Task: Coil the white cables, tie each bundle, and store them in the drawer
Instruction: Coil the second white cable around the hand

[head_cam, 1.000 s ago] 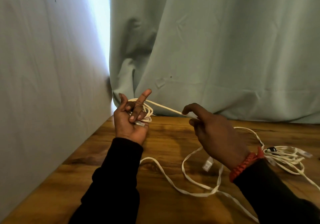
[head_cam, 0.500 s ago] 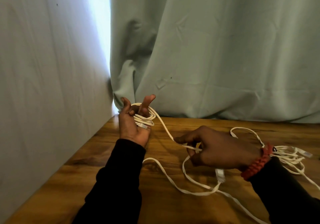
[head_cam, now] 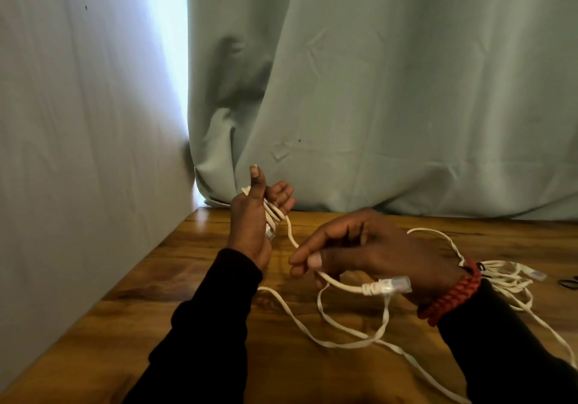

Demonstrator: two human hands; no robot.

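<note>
A flat white cable (head_cam: 341, 342) lies in loose loops on the wooden table (head_cam: 194, 272). Several turns of it are wound around my left hand (head_cam: 253, 225), which is raised with its thumb pointing up and its fingers curled over the coil (head_cam: 273, 213). One clear plug hangs below that coil. My right hand (head_cam: 369, 253) pinches the same cable between thumb and forefinger, just ahead of its other clear plug (head_cam: 391, 285). A short stretch of cable runs between the two hands. More white cables (head_cam: 506, 281) lie in a heap behind my right wrist.
A pale green curtain (head_cam: 375, 91) hangs along the table's far edge. A grey wall (head_cam: 78, 122) closes the left side. A small dark object (head_cam: 567, 283) lies at the far right of the table. No drawer is in view.
My left hand has turned so the thumb stands up and the fingers close over the coil. My right hand has slid along the cable toward me and now holds it near the plug.
</note>
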